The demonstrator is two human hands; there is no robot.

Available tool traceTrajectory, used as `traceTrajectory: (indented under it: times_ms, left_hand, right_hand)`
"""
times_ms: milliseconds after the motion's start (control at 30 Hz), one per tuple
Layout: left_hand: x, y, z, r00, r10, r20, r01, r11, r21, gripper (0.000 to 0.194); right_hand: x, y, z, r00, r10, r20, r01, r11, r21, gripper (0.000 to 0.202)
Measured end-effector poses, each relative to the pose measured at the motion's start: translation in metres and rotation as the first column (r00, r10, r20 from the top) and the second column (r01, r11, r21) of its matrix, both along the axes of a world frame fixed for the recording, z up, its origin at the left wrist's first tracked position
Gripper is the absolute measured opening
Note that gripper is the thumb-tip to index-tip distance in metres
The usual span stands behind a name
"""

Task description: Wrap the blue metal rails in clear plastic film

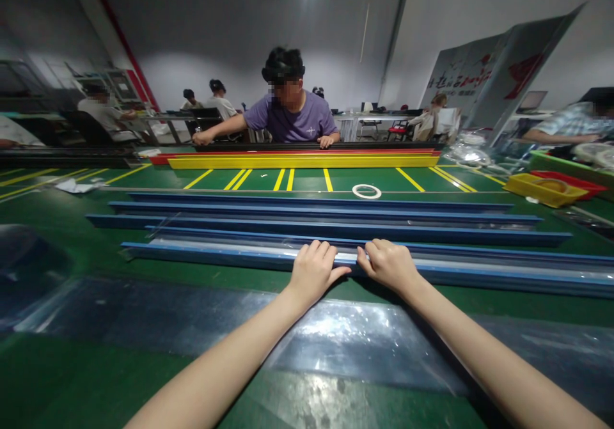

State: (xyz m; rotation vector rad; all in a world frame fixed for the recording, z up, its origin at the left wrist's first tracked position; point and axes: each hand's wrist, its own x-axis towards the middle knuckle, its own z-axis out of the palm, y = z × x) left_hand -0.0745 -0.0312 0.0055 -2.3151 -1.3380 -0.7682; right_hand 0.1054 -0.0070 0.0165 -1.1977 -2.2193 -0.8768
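A long blue channel profile lies crosswise in front of me, with a pale strip along its inside. My left hand grips its near side, fingers bent over the edge and the thumb stretched to the right. A short gap to the right, my right hand is closed over the same channel, its fingertips hidden inside. Closer to me a wide clear plastic film lies flat, partly under my forearms. Just beyond the gripped piece rest more blue profiles, parallel to it.
A roll of white tape lies on the green table past the profiles. Yellow profiles stretch before a co-worker in a purple shirt. At right sit a yellow bin and a red bin; crumpled plastic is nearby.
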Motion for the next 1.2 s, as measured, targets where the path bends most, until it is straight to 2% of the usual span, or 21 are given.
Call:
traceTrajectory:
  times_ms: [100, 300, 567, 667, 833, 1067, 1200]
  left_hand:
    - [0.0, 0.0, 0.0, 1.0, -0.001, -0.008, 0.001, 1.0, -0.008, 0.037]
    - [0.001, 0.001, 0.001, 0.999, 0.024, -0.026, -0.025, 1.0, -0.017, 0.04]
    - [0.0, 0.002, 0.002, 0.998, 0.057, -0.034, -0.058, 0.998, -0.012, 0.044]
    - [-0.001, 0.003, 0.001, 0.998, 0.034, -0.051, -0.035, 0.999, -0.014, 0.043]
    - [0.0, 0.004, 0.001, 0.985, -0.127, -0.113, 0.126, 0.992, -0.023, 0.036]
    - [0.001, 0.002, 0.001, 0.994, -0.014, -0.113, 0.011, 1.0, -0.022, 0.033]
    - [0.002, 0.002, 0.002, 0.991, 0.002, -0.134, -0.002, 1.0, -0.003, 0.033]
  right_hand:
    - [0.018, -0.001, 0.001, 0.999, 0.039, 0.034, -0.041, 0.997, 0.065, 0.037]
    - [0.053, -0.002, 0.002, 0.997, 0.014, 0.073, -0.024, 0.988, 0.15, 0.037]
    - [0.062, -0.003, 0.0, 0.998, -0.023, 0.059, 0.01, 0.975, 0.223, 0.033]
    - [0.069, -0.002, -0.001, 0.998, -0.038, 0.056, 0.024, 0.975, 0.222, 0.032]
    - [0.089, -0.001, -0.003, 0.995, -0.1, 0.014, 0.095, 0.971, 0.221, 0.03]
    - [0.088, -0.007, -0.008, 0.958, -0.25, -0.141, 0.261, 0.963, 0.065, 0.035]
    - [0.086, -0.006, -0.012, 0.951, -0.24, -0.194, 0.251, 0.967, 0.035, 0.036]
